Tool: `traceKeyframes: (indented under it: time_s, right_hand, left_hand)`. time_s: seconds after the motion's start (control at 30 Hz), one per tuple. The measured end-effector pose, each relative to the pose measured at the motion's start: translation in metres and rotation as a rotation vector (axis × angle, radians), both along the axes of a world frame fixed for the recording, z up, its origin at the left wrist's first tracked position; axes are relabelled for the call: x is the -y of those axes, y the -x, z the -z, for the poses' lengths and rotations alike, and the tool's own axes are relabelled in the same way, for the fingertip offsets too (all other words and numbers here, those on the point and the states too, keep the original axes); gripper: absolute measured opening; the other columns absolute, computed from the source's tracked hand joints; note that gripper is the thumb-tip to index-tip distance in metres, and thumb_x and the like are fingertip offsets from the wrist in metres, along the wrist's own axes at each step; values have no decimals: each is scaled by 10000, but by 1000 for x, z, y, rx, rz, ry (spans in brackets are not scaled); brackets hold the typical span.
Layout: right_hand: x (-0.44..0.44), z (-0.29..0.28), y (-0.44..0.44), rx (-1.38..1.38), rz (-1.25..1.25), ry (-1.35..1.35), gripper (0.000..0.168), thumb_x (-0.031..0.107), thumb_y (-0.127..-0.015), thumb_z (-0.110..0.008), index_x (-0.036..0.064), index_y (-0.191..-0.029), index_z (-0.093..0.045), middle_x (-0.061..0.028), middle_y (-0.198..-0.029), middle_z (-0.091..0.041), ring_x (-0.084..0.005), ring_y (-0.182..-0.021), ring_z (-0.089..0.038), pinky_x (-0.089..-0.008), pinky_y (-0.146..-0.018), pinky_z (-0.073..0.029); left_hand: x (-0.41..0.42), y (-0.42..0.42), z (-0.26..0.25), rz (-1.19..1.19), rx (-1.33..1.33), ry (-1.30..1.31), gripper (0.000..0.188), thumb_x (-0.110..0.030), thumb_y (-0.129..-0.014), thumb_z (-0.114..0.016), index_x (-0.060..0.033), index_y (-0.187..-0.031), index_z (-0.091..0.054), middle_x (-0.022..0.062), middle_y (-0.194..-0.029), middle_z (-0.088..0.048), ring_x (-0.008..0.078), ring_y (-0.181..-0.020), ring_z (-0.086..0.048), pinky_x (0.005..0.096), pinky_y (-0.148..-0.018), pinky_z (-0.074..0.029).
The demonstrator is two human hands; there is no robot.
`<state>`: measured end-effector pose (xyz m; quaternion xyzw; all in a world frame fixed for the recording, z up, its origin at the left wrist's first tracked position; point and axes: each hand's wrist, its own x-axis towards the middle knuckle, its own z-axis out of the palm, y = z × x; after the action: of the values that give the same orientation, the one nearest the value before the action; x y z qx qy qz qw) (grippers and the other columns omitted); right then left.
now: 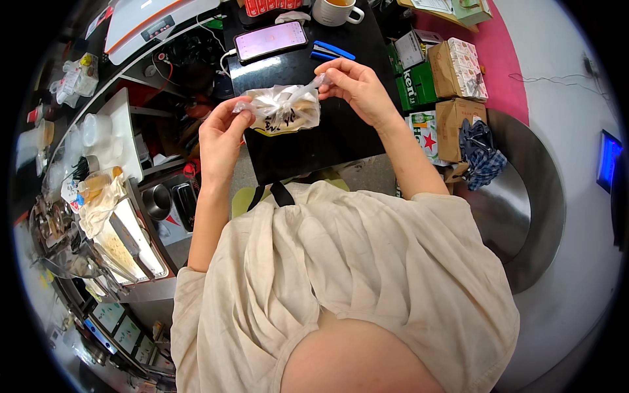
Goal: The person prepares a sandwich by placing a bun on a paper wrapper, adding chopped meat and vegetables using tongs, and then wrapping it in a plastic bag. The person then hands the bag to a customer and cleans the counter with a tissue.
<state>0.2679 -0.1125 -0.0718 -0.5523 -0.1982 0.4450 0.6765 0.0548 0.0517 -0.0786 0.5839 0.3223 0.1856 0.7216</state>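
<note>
A translucent plastic bag [287, 110], gathered and twisted at its top around a pale packed item, lies over the near part of the black table [344, 132]. Dark handwriting shows on the package. My left hand [226, 130] pinches one end of the bag's top between thumb and fingers. Between the thumb and forefinger of my right hand [356, 88] is the other end, pulled up and to the right. Just beyond the bag are a lit smartphone [270, 42] with a white cable plugged in and a blue stapler [332, 50].
A white mug [336, 12] with a drink stands at the table's far side. Cardboard boxes [449, 130] are stacked to the right, beside a large round metal vessel [511, 211]. On the left, a cleaver [128, 240] lies on a cutting board [152, 250].
</note>
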Motion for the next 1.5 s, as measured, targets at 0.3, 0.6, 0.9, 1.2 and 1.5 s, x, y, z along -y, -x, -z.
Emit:
traceKeyframes:
  time_s: [0.3, 0.6, 0.9, 1.2, 1.5]
  right_hand:
    - [-11, 1, -3, 345, -69, 96, 130, 119, -923, -653, -2, -969, -655, -29, -871, -648, -81, -708, -575, -223, -660, -486]
    - [0, -4, 8, -87, -216, 53, 197, 262, -988, -582, 86, -900, -595, 23, -824, -595, -66, -706, -503, -223, -636, -420]
    - [-15, 0, 17, -3, -73, -12, 95, 158, -952, -628, 78, -978, -585, 8, -846, -617, -57, -712, -520, -217, -674, -429]
    - [-5, 21, 2, -518, 69, -149, 167, 107, -929, -634, 33, -1060, -562, 6, -738, -542, -126, -682, -510, -275, -764, -465]
    - [15, 33, 1, -1090, 407, -398, 170, -10, -897, -554, -8, -1065, -530, -66, -751, -502, -188, -665, -469, -330, -727, -415]
  left_hand:
    - [8, -12, 2, -93, 26, -92, 152, -117, -934, -648, 19, -995, -681, 19, -880, -687, 71, -826, -625, 220, -782, -500]
    - [0, -9, -6, -30, 195, 397, 112, -170, -935, -646, -83, -880, -602, 0, -834, -630, 74, -751, -558, 238, -686, -446]
    - [11, -28, -6, 83, -2, 165, 169, -250, -959, -636, -110, -882, -580, -58, -732, -508, 43, -637, -435, 218, -596, -360]
    - [-6, -23, -16, 112, 16, 413, 377, -400, -1013, -522, -71, -850, -607, -17, -716, -521, 72, -637, -422, 219, -528, -324]
    - [-11, -9, 14, 134, 424, 1205, 258, -213, -1047, -461, -16, -987, -615, -60, -575, -263, 65, -523, -243, 215, -456, -236]
